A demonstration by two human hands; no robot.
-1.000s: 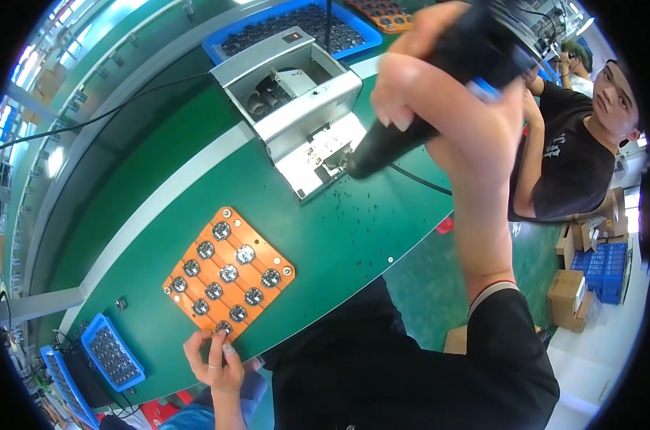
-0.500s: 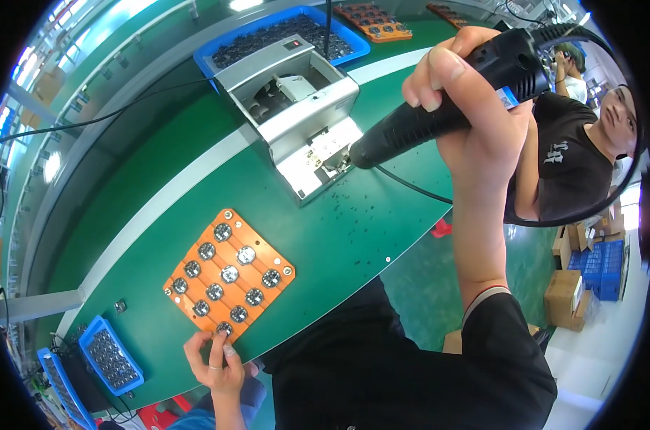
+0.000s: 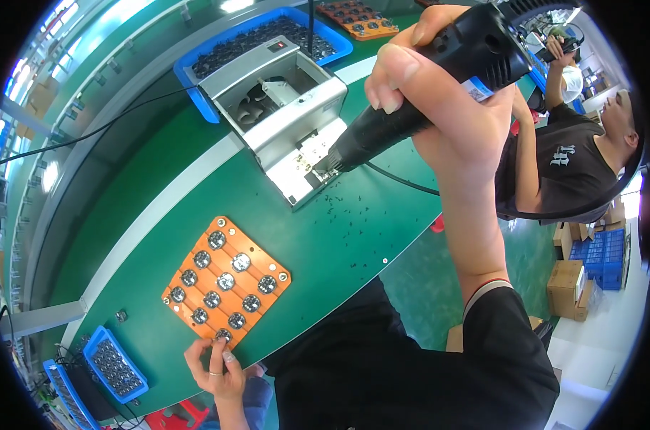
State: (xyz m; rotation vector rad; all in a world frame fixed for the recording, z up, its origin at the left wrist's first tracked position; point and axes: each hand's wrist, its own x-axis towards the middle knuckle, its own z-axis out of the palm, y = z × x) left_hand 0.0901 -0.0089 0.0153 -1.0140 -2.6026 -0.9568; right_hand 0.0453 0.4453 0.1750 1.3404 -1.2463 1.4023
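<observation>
My right hand (image 3: 446,100) is wrapped around a black electric screwdriver (image 3: 393,136) with a thick cable. Its nose is at the lit front tray of a silver screw feeder (image 3: 278,107); the bit's tip is hard to make out. At the lower left, an orange fixture plate (image 3: 257,251) lies flat on the green table, carrying several small round circuit boards. The fingertips of my left hand (image 3: 217,365) are closed on the round circuit board (image 3: 224,335) at its near corner, partly covering it.
Small dark screws (image 3: 346,211) lie scattered beside the feeder. Behind it stands a blue tray (image 3: 189,75) of dark parts, with another orange plate (image 3: 357,20) farther back. A smaller blue tray (image 3: 113,365) is at left. A co-worker (image 3: 561,158) is close on the right.
The whole view has shifted slightly. The screwdriver stays at the feeder's front, and my left fingertips remain on the same corner board. The co-worker's head has turned.
</observation>
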